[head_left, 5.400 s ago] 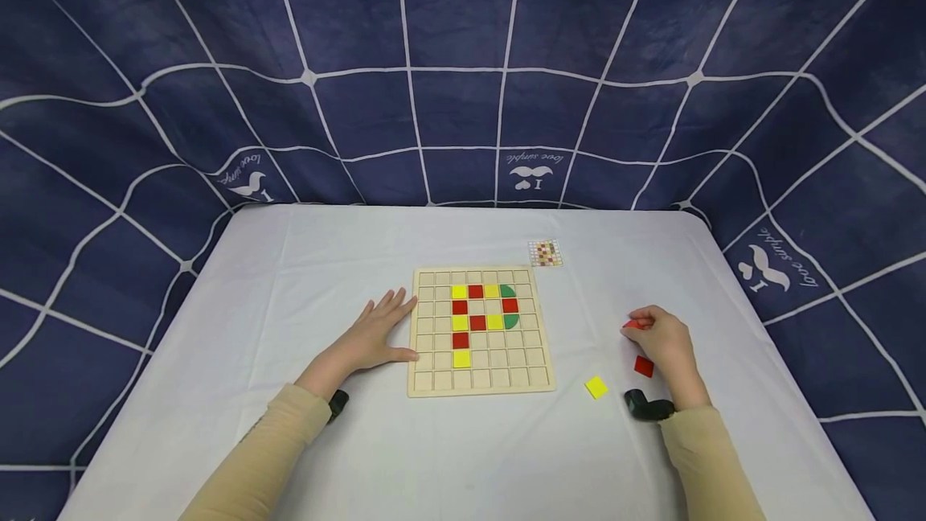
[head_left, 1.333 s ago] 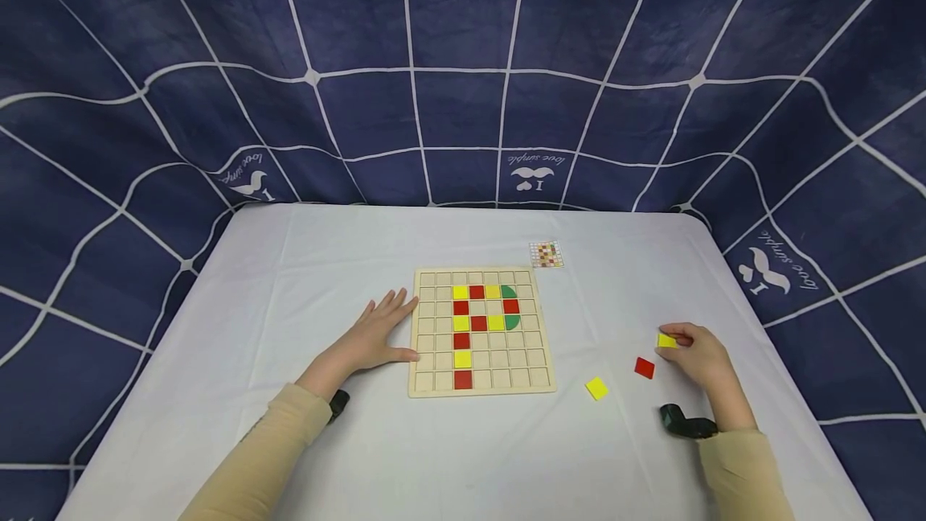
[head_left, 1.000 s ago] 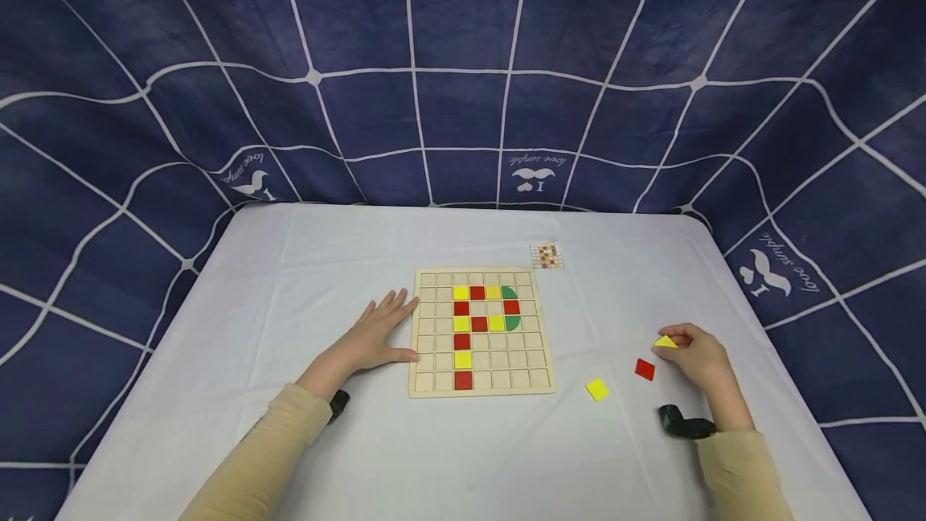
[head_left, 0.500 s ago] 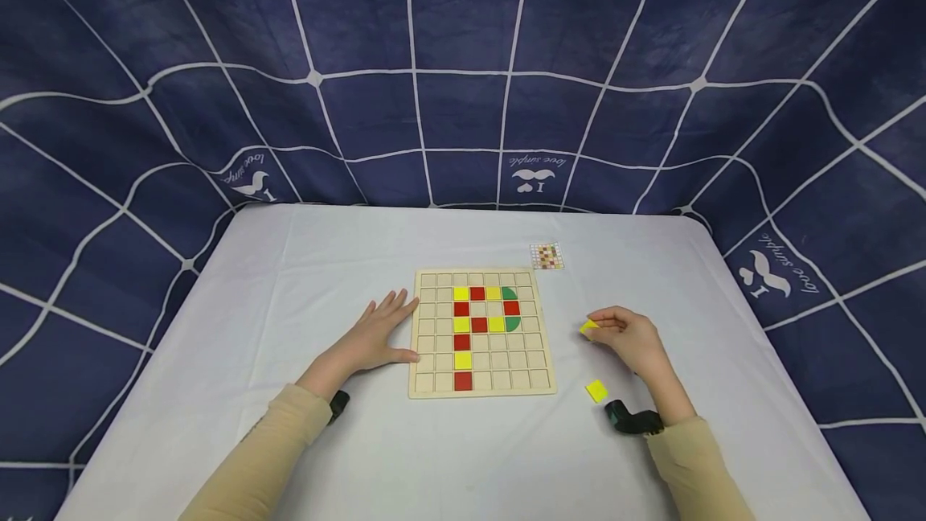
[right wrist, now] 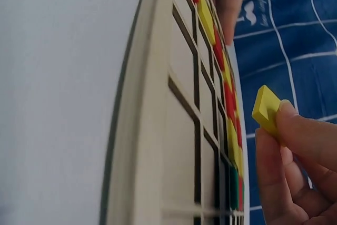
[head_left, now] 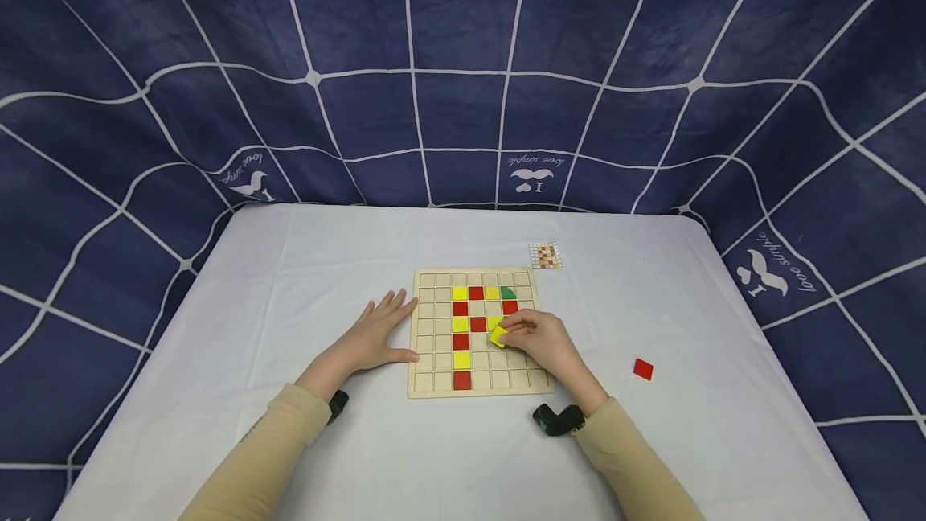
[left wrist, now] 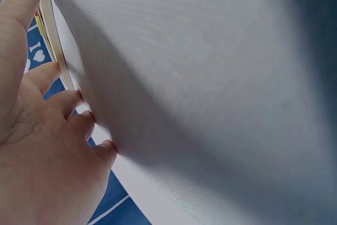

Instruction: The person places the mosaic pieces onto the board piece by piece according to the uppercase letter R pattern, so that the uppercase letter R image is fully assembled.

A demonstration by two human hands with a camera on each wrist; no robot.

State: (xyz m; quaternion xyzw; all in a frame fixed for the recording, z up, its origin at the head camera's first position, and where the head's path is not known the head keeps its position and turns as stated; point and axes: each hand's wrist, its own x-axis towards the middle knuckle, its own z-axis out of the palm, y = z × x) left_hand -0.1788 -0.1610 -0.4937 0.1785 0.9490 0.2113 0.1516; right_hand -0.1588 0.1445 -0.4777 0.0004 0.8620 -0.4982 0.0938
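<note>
In the head view my right hand pinches a yellow square tile between thumb and fingers, over the middle of a wooden grid board. The right wrist view shows the tile tilted and above the board's surface. Red and yellow square tiles and green rounded tiles sit in the board's cells. One green tile is visible at the upper right of the pattern; the lower green one is mostly behind the hand. My left hand lies with fingers spread, thumb and a fingertip touching the board's left edge.
A loose red square tile lies on the white tablecloth right of the board. A small printed pattern card lies beyond the board's far right corner. My right forearm covers the spot where a loose yellow tile lay.
My right hand has carried the yellow tile left from the loose tiles to over the board. A red tile appeared in the bottom row after the oldest frame. The left hand stays put.
</note>
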